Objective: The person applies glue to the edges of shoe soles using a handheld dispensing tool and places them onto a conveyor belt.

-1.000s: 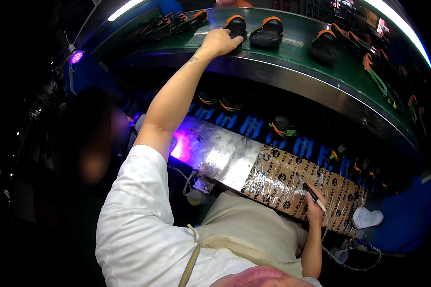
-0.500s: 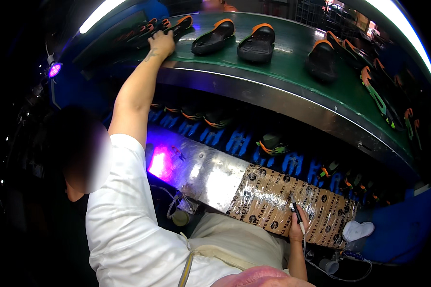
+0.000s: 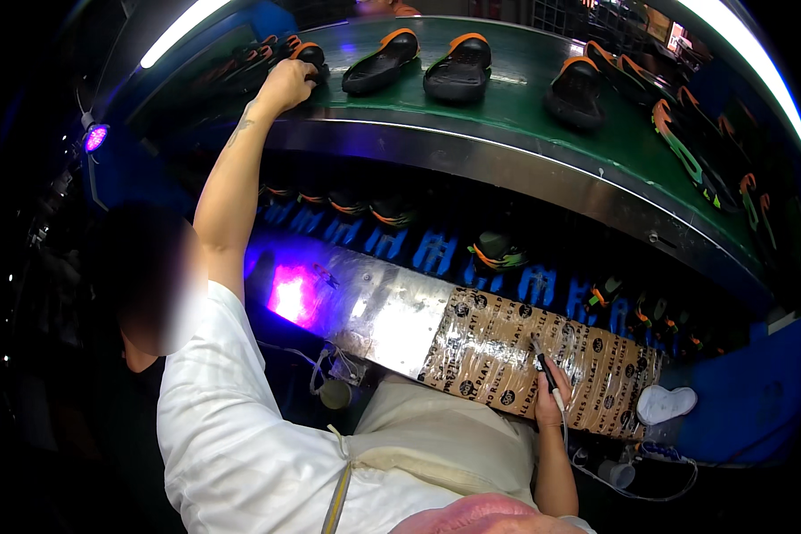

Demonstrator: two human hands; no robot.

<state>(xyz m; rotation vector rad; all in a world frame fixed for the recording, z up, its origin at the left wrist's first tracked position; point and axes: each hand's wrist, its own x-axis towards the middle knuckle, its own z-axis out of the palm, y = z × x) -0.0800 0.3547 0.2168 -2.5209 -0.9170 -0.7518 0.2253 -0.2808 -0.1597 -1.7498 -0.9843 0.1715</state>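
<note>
My left arm is stretched out to the far left over a green conveyor belt (image 3: 525,98). There my left hand (image 3: 287,85) has its fingers curled round a black shoe sole with an orange heel edge (image 3: 310,55); the hand covers part of that sole. Further soles of the same kind lie to its right, among them one black sole (image 3: 381,64) and another black sole (image 3: 458,73). In my right hand (image 3: 550,396) is a slim pen-shaped tool (image 3: 546,369) with a pale cable, held over a bench top covered in printed brown wrapping (image 3: 489,356).
Under the belt's metal edge (image 3: 400,147) runs a row of blue holders (image 3: 436,252), some carrying shoe parts. A white sole-shaped piece (image 3: 666,405) lies at the bench's right end. Purple light falls on the bare metal bench part (image 3: 392,316). A cup (image 3: 616,472) stands below.
My left hand has shifted slightly left and closed on the sole, which has moved left with it. The other soles also sit a little further left in view. My right hand still holds the tool.
</note>
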